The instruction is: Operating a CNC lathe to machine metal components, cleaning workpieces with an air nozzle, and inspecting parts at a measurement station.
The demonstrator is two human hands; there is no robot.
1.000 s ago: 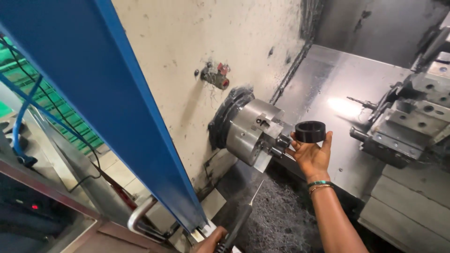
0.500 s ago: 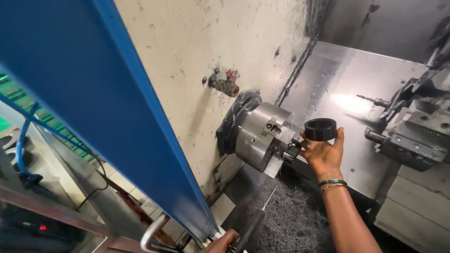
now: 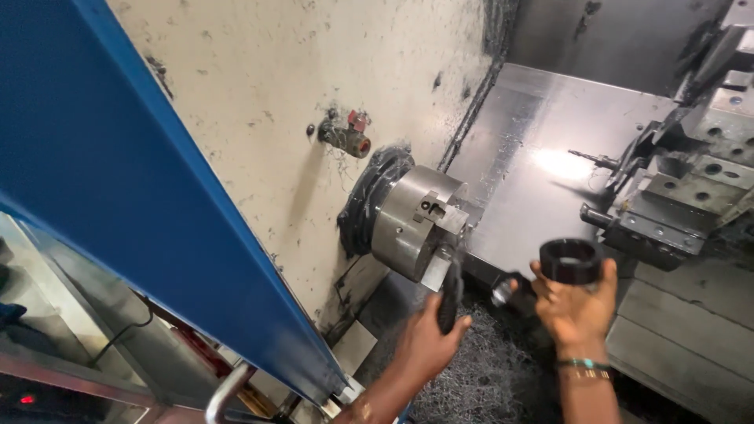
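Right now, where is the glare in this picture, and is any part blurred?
Head view: strong glare on the steel panel behind the chuck; the blue door frame looks soft up close; the black ring in the right hand stays fairly sharp.

Below both hands, the machine bed point(image 3: 503, 392) carries a thick layer of grey metal swarf point(image 3: 487, 369). Right of the right hand, bare grey slabs point(image 3: 675, 353) lie beside it.

view: single head cam, no second view to overlap
position: above, near side of lathe bay
facing: down and forward at chuck point(image 3: 416, 224)
range: close, arm's length
left: blue door frame point(image 3: 141, 180) fills near left
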